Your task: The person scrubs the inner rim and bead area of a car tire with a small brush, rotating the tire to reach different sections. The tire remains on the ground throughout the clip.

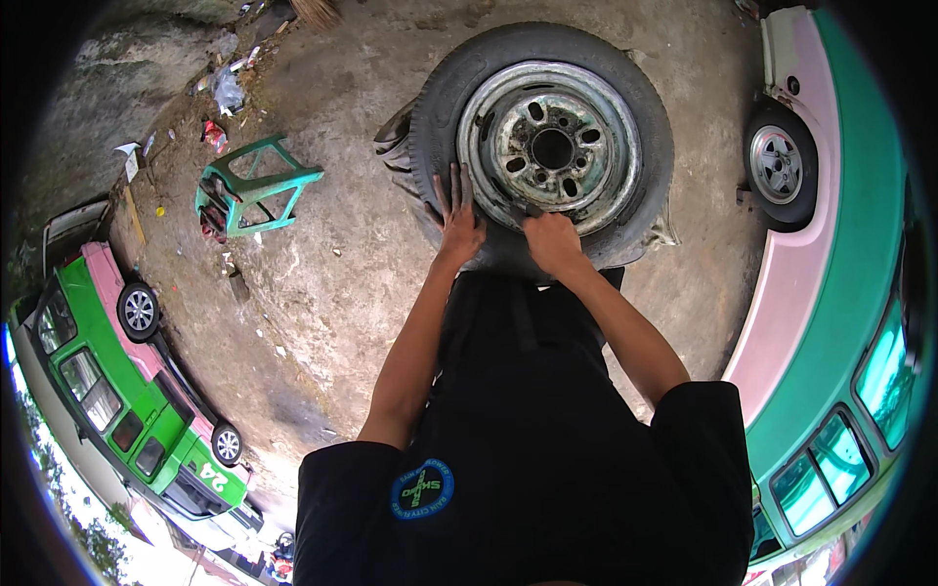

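Observation:
A worn black tire [650, 146] lies flat on the ground in front of me, around a scuffed, silver steel wheel rim [594, 109] with a round hole at its centre. My left hand [458, 223] rests on the near left sidewall, its fingers stretched out toward the rim's edge. Beside it, my right hand [554, 242] is closed at the near edge of the rim, where tire and metal meet. A small dark end shows by its fingers, but what it grips is hidden.
Left of the tire a green plastic stool [264, 183] lies tipped over on the concrete floor [322, 273]. Litter is scattered near the wall. A green and pink van [147, 410] stands at the left, a teal and pink vehicle [811, 264] close at the right.

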Tool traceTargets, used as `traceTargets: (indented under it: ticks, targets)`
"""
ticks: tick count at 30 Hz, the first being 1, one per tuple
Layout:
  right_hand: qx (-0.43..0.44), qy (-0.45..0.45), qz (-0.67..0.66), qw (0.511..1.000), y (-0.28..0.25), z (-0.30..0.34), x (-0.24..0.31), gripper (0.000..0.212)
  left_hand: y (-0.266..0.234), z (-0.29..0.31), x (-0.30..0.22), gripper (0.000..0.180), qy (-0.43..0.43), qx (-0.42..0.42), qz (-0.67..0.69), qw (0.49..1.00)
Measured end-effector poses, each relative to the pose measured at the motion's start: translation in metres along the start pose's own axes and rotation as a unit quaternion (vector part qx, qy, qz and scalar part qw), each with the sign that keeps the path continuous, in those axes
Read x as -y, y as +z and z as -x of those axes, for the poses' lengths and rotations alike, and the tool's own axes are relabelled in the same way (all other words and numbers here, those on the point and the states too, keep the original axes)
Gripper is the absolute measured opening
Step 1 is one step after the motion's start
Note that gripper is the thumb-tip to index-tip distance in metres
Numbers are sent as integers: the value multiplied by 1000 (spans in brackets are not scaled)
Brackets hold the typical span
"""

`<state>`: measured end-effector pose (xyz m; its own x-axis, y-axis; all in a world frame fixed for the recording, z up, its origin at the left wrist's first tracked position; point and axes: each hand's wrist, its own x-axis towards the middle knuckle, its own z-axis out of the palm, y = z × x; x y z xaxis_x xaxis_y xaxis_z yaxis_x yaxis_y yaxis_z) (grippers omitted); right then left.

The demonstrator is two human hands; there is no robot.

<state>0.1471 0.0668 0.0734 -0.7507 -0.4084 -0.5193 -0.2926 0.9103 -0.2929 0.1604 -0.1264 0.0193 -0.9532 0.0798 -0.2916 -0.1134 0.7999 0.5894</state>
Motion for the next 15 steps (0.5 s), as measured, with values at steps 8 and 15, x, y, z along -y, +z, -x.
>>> traceTargets:
  ticks: [8, 15]
  targets:
    - [-62, -33, 12, 997, 0, -3, 12, 29, -4, 0, -4, 108, -7, 27, 7, 1000]
    - [-136, 3, -203, 970, 2, -12, -7, 34, -4, 0, -3, 109, -9, 23, 3, 1000]
